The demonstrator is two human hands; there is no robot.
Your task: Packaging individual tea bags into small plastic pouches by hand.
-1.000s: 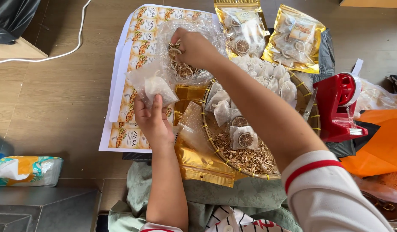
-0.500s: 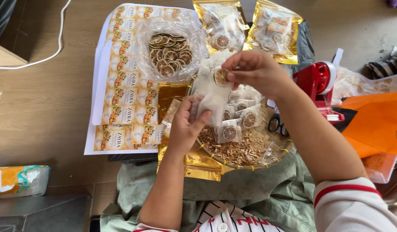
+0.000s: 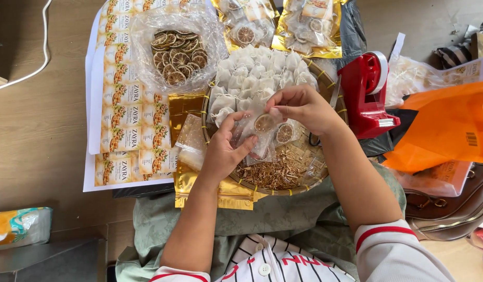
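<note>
Over a round woven tray point(image 3: 333, 94) my two hands meet at a small clear pouch point(image 3: 254, 137). My left hand point(image 3: 224, 152) holds the pouch from below. My right hand point(image 3: 299, 107) pinches its top, with a dried citrus slice point(image 3: 264, 123) sitting at the pouch mouth. The tray carries several white sachets point(image 3: 257, 73), another pouched slice point(image 3: 285, 133) and a heap of dried golden bits point(image 3: 275, 171). A clear bag of dried citrus slices point(image 3: 176, 49) lies to the upper left.
Sheets of printed labels point(image 3: 127, 112) cover the floor at left, with gold foil pouches point(image 3: 220, 193) beside the tray. Filled gold packets point(image 3: 309, 26) lie at the top. A red tape dispenser point(image 3: 368, 94), an orange plastic bag point(image 3: 450, 130) and a brown handbag point(image 3: 450, 209) sit on the right.
My right hand went from the bag of slices back over the tray with a slice. Both hands now hold the pouch lower, with the slice at its mouth.
</note>
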